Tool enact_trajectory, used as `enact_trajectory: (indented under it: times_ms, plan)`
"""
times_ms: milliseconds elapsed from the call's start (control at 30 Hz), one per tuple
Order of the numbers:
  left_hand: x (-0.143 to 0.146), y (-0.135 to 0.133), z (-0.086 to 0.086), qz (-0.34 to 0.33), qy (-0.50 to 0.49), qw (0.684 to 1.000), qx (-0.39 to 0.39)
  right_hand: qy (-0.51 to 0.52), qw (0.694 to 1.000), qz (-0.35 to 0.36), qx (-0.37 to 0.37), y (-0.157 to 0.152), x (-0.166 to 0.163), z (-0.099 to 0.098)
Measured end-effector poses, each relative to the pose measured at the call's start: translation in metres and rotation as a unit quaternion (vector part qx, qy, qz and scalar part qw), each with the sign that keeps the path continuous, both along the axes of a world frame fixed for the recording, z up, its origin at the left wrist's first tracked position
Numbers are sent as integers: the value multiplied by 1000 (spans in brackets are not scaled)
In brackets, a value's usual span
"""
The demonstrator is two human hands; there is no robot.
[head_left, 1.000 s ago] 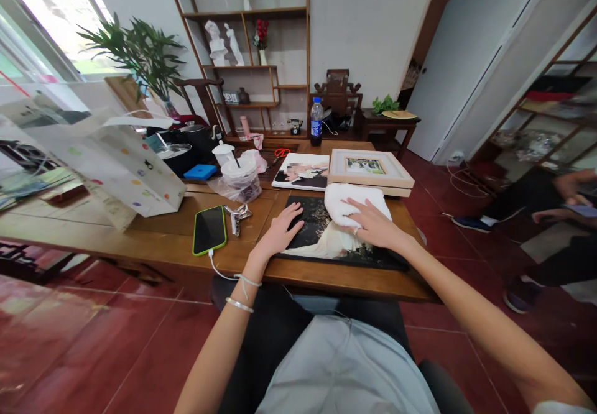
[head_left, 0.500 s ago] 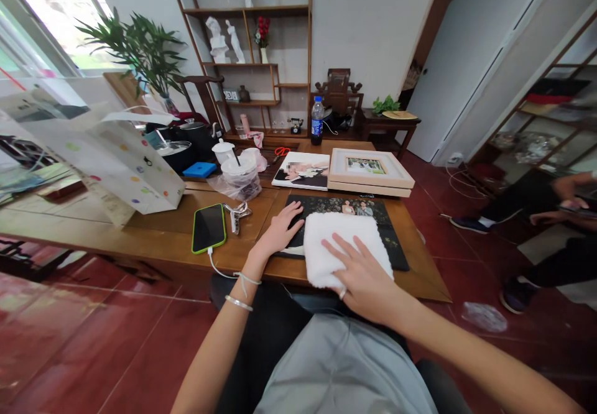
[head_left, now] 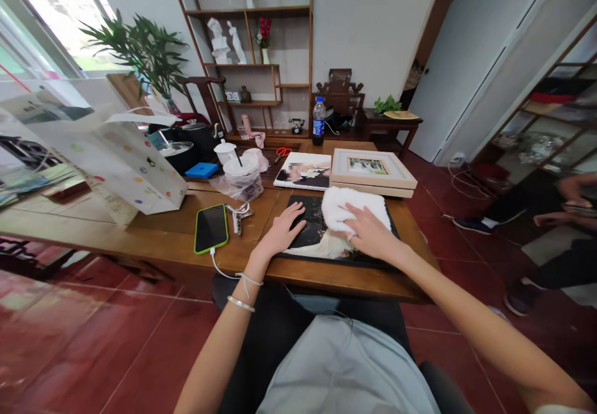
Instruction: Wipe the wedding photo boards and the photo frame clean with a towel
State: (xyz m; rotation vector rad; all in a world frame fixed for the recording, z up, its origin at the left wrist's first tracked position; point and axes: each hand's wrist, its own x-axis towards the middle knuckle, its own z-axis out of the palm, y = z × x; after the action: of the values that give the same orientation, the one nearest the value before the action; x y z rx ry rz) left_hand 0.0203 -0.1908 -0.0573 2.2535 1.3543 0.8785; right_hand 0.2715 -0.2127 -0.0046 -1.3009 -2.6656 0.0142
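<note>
1. Your right hand lies over the lower right part of a folded white cloth, its fingers reaching leftward across the top and slightly parted; whether the thumb also pinches the near edge, you can't quite tell from here.
2. The cloth sits under those fingers and spreads beyond their tips, to the left and away from you, covering much of the right half of a dark photo panel.
3. Your left hand rests palm down at the panel's left side, fingers a little spread and the thumb apart, well short of the cloth.
4. The panel lies flat on the wooden table in front of you, a pale dress visible below the cloth.
5. Just beyond it stand a framed picture and, to its left, a white-edged photo print.
6. Left of your left hand lies a green-cased phone.
</note>
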Motion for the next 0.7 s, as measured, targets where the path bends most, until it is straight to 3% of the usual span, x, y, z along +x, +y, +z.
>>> enact_trajectory:
  times_ms: [133,233,600,700]
  plan:
    - [0,-2,1,6,4,1000,-3,-23,998,-51,23,29,19,-5]
    - [0,-2,1,8,3,1000,-3,-27,998,-52,31,29,22,-7]
    - [0,0,1,-4,10,1000,-2,-1,994,100,-42,-75,-20,8]
    - [-1,1,0,-8,7,1000,-6,21,987,152,-54,-88,-23,12]
